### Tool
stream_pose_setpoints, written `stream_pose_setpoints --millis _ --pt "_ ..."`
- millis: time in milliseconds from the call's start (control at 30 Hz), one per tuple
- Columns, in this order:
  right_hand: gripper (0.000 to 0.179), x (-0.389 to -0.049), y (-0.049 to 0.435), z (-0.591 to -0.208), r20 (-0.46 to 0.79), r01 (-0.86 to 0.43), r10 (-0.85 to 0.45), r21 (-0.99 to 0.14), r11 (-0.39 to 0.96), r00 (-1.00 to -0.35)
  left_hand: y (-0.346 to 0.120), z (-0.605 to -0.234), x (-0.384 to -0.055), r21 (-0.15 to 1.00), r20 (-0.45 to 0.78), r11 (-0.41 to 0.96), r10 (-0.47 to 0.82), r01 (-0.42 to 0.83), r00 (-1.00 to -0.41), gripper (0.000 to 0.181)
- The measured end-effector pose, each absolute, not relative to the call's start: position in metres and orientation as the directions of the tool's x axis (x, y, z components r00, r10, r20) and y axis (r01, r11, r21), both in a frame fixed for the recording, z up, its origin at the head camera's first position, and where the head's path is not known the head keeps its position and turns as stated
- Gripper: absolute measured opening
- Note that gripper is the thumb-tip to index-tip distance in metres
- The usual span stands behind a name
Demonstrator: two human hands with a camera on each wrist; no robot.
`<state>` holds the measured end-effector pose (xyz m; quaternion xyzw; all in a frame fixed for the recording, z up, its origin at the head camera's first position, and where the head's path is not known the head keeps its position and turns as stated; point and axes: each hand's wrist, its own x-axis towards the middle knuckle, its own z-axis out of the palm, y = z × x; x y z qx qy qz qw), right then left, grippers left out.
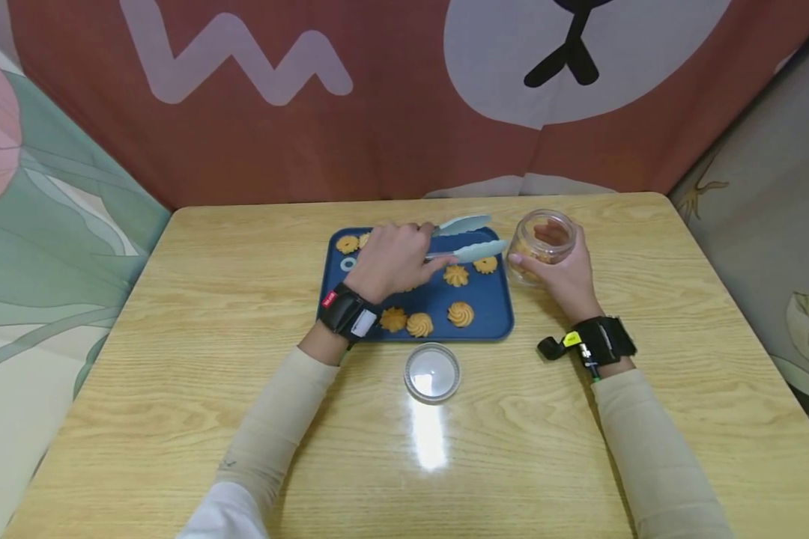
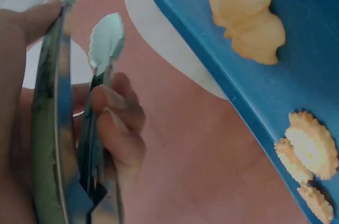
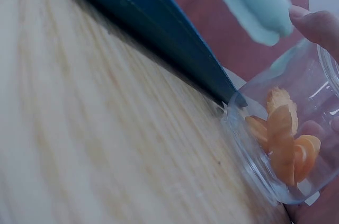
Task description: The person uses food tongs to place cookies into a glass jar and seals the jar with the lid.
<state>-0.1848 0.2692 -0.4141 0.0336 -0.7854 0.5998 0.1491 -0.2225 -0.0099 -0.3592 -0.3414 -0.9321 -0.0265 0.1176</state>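
Observation:
My left hand (image 1: 394,258) grips a pair of tongs (image 1: 480,251) with pale mint tips over the blue tray. The two tips stand apart, with nothing seen between them, and point right toward a clear jar (image 1: 527,251). My right hand (image 1: 571,275) holds this jar from its right side, thumb at the front, beside the tray's right edge. Several cookies (image 3: 280,139) lie at the jar's bottom in the right wrist view. On the blue tray (image 1: 491,303) more cookies are spread out, such as a swirled cookie (image 1: 461,314); my left hand hides part of it.
A round, clear-topped lid (image 1: 432,373) lies on the wooden table (image 1: 512,449) just in front of the tray. A small pale ring (image 1: 348,264) is on the tray's left side. Behind the table hangs a reddish-brown printed cloth (image 1: 391,150).

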Motion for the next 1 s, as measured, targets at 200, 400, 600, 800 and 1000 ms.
stream_pose_setpoints --millis 200,400,600,800,1000 --pt "0.08 -0.185 0.269 -0.414 0.276 -0.235 0.13 -0.935 0.266 -0.952 -0.009 -0.364 -0.22 -0.001 0.144 0.766 0.636 0.643 -0.758 0.056" --pt "0.081 -0.185 0.269 -0.414 0.275 -0.234 0.13 -0.936 0.264 -0.953 -0.006 -0.368 -0.22 -0.004 0.094 0.772 0.634 0.636 -0.768 0.052" --pt "0.081 -0.184 0.269 -0.413 0.266 -0.224 0.125 -0.936 0.272 -0.956 -0.004 -0.371 -0.22 -0.009 0.081 0.773 0.633 0.635 -0.77 0.052" --pt "0.08 -0.184 0.269 -0.413 0.268 -0.23 0.122 -0.937 0.263 -0.956 -0.001 -0.374 -0.222 -0.009 0.069 0.77 0.637 0.638 -0.768 0.054" --pt "0.081 -0.187 0.273 -0.417 0.269 -0.227 0.123 -0.934 0.276 -0.955 0.002 -0.375 -0.22 -0.005 0.068 0.768 0.64 0.641 -0.766 0.053"
